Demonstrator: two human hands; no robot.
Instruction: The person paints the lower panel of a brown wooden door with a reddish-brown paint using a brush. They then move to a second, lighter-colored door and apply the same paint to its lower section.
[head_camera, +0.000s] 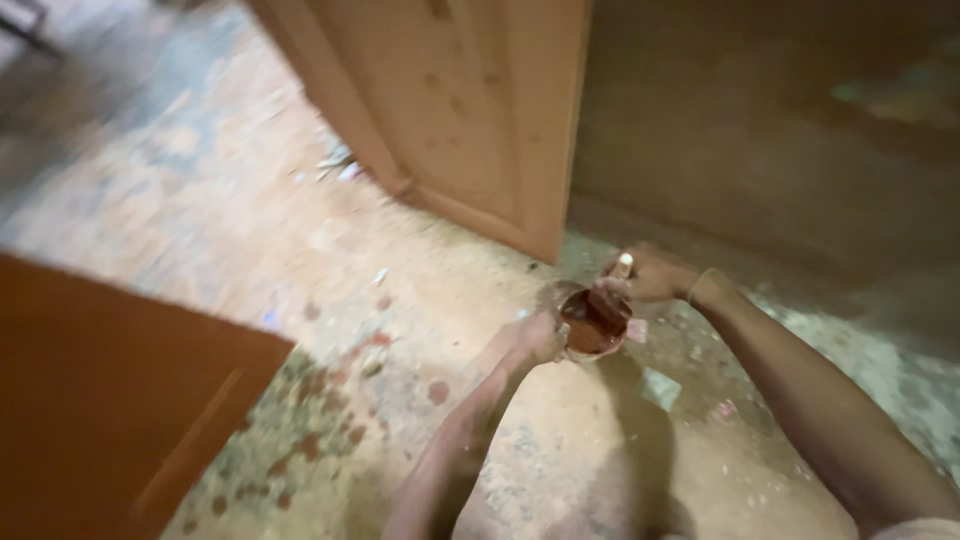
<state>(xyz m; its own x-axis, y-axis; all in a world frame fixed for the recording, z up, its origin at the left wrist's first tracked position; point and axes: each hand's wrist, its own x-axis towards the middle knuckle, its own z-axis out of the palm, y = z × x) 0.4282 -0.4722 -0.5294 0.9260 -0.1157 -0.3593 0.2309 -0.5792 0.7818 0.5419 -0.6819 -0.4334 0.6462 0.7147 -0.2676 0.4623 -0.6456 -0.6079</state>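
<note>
My left hand (535, 338) grips the side of a small round can (592, 322) holding dark red-brown liquid, held just above the floor. My right hand (648, 275) is closed on a brush handle (622, 266) whose lower end dips into the can. The brush tip is hidden in the liquid. The picture is blurred by motion.
A pale unfinished wooden door panel (470, 110) stands upright behind the can. A red-brown stained panel (100, 400) fills the lower left. The concrete floor (300, 260) is dusty, with red-brown drips and small scraps. A dark wall (780, 130) rises at the right.
</note>
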